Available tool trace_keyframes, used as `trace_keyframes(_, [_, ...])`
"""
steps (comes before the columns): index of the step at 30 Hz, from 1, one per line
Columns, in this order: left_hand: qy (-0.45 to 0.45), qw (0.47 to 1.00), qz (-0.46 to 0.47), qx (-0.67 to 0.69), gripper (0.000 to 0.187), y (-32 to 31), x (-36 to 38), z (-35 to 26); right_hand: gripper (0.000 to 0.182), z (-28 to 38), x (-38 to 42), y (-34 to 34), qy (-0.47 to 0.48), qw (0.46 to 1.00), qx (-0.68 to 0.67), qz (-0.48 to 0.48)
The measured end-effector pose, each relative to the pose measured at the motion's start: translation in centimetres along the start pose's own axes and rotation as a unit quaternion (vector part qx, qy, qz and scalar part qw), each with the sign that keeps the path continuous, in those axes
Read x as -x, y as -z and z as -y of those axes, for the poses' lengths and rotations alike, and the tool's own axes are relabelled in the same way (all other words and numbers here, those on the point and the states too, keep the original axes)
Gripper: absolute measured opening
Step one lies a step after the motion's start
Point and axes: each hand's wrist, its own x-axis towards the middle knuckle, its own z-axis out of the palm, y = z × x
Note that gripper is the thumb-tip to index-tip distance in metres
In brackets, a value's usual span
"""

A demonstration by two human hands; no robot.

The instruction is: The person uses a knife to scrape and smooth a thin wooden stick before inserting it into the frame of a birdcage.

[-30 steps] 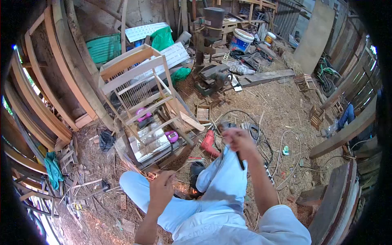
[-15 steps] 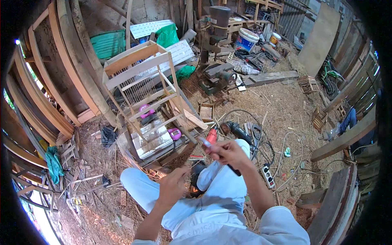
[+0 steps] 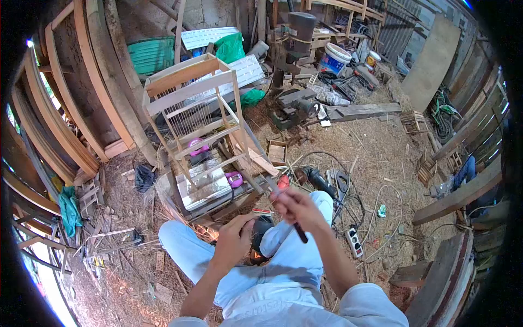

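Note:
My right hand (image 3: 298,208) is closed around a knife (image 3: 301,232), its dark handle sticking out below the palm and its pale blade pointing up and left past the fingers. To its left, over my lap, my left hand (image 3: 235,235) has its fingers bent together; whatever they may pinch is too small to make out. A dark round object (image 3: 263,224) lies between my legs, just beyond the left fingertips. Ahead of me stands a wooden frame with thin vertical rods (image 3: 190,82).
A red-and-black power tool (image 3: 318,181) and its cable lie beyond my right knee. A white power strip (image 3: 354,243) is at the right. A small wooden box (image 3: 277,152) and a bench grinder (image 3: 305,110) stand farther ahead. Straw and shavings cover the floor.
My left hand has risen slightly and moved right, and its fingers have bent in more. The knife in my right hand now points more upright. The whole view has shifted a little.

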Motion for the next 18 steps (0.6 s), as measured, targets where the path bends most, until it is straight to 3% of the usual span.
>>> trace_keyframes(3, [0.044,0.997,0.030,0.051,0.011,0.9,0.9,0.8,0.024,1.4,0.1,1.7,0.010,0.999,0.007,-0.032])
trace_keyframes(7, [0.070,0.997,0.032,0.006,0.011,0.3,1.2,-0.6,0.024,0.3,0.7,-1.6,-0.019,0.994,0.094,0.048])
trace_keyframes(9, [0.077,0.997,0.025,0.011,0.011,-0.1,1.2,-0.8,0.023,-1.5,0.1,-2.0,-0.009,0.996,0.055,0.073])
trace_keyframes(12, [0.025,1.000,-0.001,0.001,0.011,0.7,1.5,-0.2,0.022,0.2,0.3,0.0,-0.027,0.991,0.113,0.064])
trace_keyframes(14, [-0.025,0.995,0.050,-0.086,0.014,1.2,1.9,0.4,0.022,1.1,0.6,1.0,-0.046,0.991,0.112,0.063])
trace_keyframes(18, [-0.070,0.988,0.068,-0.117,0.021,1.4,2.3,1.1,0.022,1.1,0.7,2.2,-0.065,0.992,0.097,0.049])
